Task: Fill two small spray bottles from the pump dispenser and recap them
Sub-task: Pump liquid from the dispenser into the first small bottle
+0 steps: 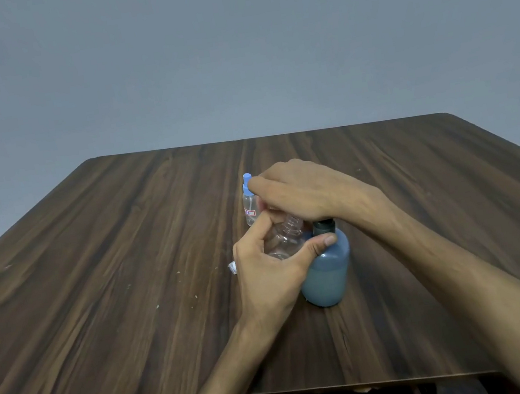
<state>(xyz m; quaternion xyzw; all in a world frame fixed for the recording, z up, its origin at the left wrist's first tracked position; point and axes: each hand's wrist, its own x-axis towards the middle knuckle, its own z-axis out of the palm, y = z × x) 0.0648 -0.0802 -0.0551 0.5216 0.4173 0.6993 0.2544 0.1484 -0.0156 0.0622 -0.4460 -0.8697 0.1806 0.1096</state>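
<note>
— Where is the small clear uncapped plastic spray bottle (283, 238) we are filling?

— Our left hand (271, 273) grips it, fingers and thumb curled round its body, tilted with its threaded neck under the pump head, touching the round blue pump dispenser bottle (326, 271).

— And our right hand (298, 191)?

— It lies palm down over the dispenser's dark pump top (324, 226), fingers fairly straight, pressing.

— The other bottle?

— The second clear spray bottle with a blue cap (249, 201) stands upright just behind, on the dark wood-grain table (111, 267). A small white piece (232, 267) lies beside our left hand.
</note>
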